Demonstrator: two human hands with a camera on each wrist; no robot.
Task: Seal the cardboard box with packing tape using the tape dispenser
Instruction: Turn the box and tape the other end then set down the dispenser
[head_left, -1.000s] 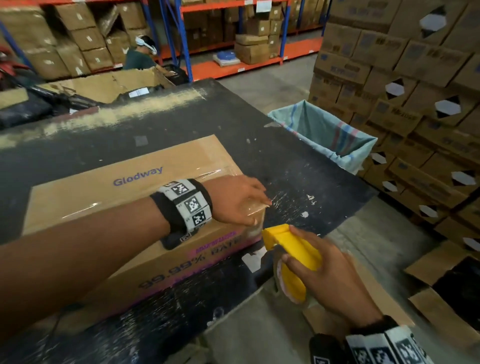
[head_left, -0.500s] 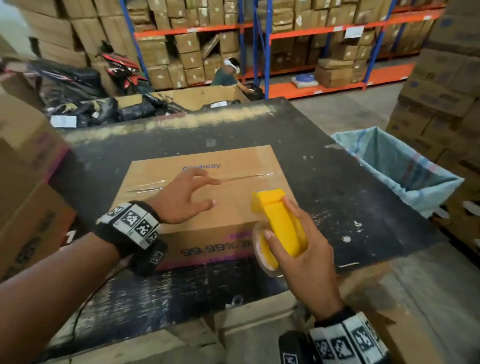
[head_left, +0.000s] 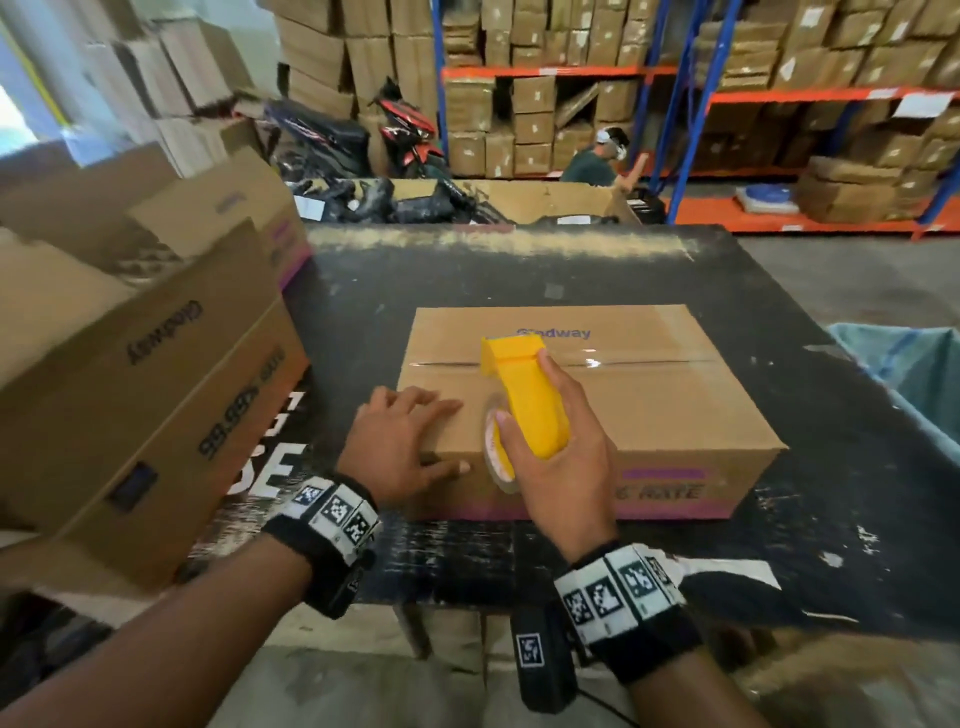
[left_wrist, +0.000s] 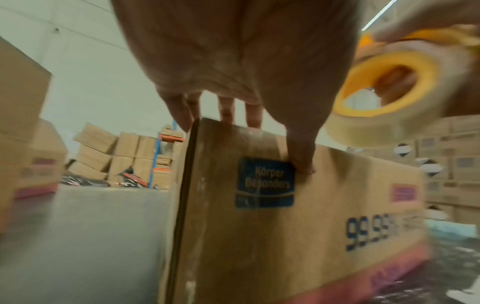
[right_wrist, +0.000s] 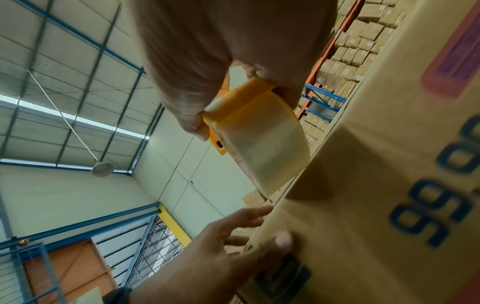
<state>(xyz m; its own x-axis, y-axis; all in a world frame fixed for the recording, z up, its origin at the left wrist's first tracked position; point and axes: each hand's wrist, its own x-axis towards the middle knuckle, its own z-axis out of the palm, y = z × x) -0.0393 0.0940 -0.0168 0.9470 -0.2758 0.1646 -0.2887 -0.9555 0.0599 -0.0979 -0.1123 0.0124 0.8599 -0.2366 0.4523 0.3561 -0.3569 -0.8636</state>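
A closed cardboard box (head_left: 649, 395) lies on the black table (head_left: 519, 270), with clear tape along its centre seam. My left hand (head_left: 400, 447) rests on its near left corner, fingers flat on the top and thumb on the front face (left_wrist: 301, 164). My right hand (head_left: 561, 457) grips the yellow tape dispenser (head_left: 530, 395) above the box's near edge, nose pointing toward the seam. The tape roll (left_wrist: 389, 86) hangs under the dispenser (right_wrist: 249, 115), close to the box's top edge (right_wrist: 363, 164).
More cardboard boxes (head_left: 119, 384) are stacked at the table's left edge. A cloth-lined bin (head_left: 914, 374) stands at the right. Behind the table are an open carton with dark parcels (head_left: 415, 202), a seated person (head_left: 597, 161), shelving and motorcycles.
The box has turned so its long side faces me. My left hand slid from the top to the near left corner. The dispenser moved up over the box's near edge.
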